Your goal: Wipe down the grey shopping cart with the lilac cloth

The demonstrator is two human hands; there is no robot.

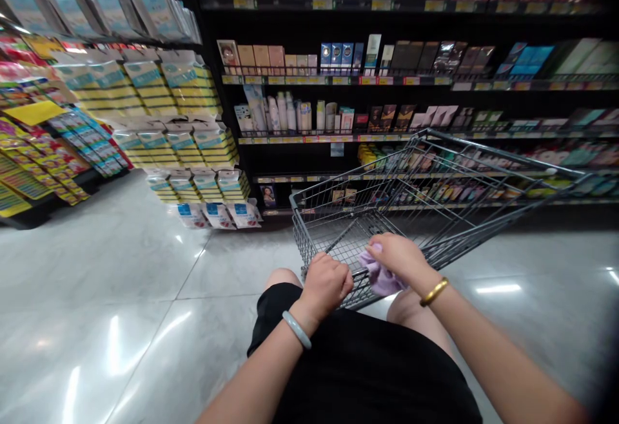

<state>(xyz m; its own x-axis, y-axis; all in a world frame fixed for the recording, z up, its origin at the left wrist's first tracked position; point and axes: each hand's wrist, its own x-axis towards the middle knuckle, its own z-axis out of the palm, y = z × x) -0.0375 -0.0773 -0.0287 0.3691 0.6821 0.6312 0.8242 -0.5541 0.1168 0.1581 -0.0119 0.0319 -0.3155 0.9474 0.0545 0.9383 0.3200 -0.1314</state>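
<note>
A grey wire shopping cart (304, 237) stands at an angle in front of me, its basket holding no goods that I can see. My left hand (327, 280), with a pale bangle at the wrist, is closed in a fist around the cart's near rail. Close beside it, my right hand (396, 258) is shut on a crumpled light purple cloth (382, 279). This cloth hangs over the same rail, and the right wrist bears a gold bangle. The fingertips of both hands are mostly hidden.
Beyond the cart run dark store shelves (290, 140) with boxes, bottles and tubes. Yellow-striped packs (188, 86) hang on a rack at the left. Farther left is a colourful snack display (39, 147). Shiny grey floor (120, 269) extends on both sides.
</note>
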